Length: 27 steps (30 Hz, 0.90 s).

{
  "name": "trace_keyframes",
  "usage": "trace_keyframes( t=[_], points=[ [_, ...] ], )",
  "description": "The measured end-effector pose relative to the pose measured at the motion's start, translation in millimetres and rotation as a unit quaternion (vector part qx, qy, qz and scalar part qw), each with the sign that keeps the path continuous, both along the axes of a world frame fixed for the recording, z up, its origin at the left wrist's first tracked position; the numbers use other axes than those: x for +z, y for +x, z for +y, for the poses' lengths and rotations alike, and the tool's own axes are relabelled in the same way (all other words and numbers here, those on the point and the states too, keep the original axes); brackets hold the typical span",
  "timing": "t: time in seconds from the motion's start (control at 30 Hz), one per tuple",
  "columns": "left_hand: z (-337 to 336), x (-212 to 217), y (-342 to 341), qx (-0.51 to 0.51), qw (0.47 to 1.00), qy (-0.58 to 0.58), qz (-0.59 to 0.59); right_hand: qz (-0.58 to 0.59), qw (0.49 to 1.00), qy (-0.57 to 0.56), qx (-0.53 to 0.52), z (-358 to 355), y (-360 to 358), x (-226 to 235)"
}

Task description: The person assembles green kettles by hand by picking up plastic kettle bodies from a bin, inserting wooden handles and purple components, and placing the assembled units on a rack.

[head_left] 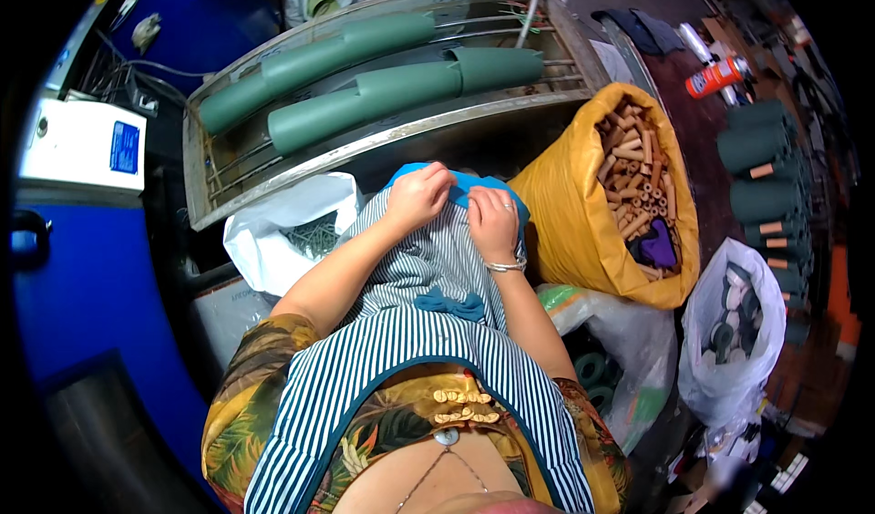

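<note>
My left hand (pixel 420 195) is closed over a bright blue cloth (pixel 463 183) that lies across my knees, its fingers bent down onto it. Beside it and a little nearer, my right hand (pixel 493 221), with a bracelet at the wrist, has its fingers curled onto the same cloth. The fingertips of both hands are partly hidden. A striped apron (pixel 401 268) covers my lap below the hands. Just to the right of my right hand stands a yellow sack (pixel 565 195) filled with short brown tubes (pixel 629 163); a purple cloth-like piece (pixel 658 245) lies among them.
Ahead, a metal-edged trough (pixel 319 160) holds long green sleeves (pixel 365 93) on rods. At left are a white bag (pixel 283 227) of dark green strands and a blue machine (pixel 100 304). At right lie a bag of discs (pixel 729 368), green rolls (pixel 752 136) and a spray can (pixel 715 77).
</note>
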State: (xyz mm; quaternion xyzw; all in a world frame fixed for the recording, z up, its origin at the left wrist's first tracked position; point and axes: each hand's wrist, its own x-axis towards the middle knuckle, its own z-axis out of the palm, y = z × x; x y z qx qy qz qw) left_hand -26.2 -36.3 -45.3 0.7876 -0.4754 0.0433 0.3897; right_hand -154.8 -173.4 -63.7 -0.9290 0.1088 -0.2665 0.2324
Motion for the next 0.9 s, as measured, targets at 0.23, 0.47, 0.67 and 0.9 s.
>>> trace_keyframes(
  t=[0.23,0.47,0.67,0.9],
  points=[
    [7.2,-0.1,6.0,0.072,0.995,0.034,-0.053,0.012,1.0,-0.001,0.028,0.6,5.4,0.2],
    [-6.5,-14.8,10.9,0.057,0.994,0.056,-0.079,0.019,0.999,-0.019,0.025,-5.8,1.4,0.0],
    [5.2,-20.2,7.5,0.074,0.989,0.096,-0.08,0.018,0.999,-0.002,0.051,2.4,2.0,-8.1],
    [10.0,-16.3,5.3,0.089,0.99,0.088,-0.064,0.032,0.997,-0.011,0.07,2.5,3.3,-10.2]
  ],
)
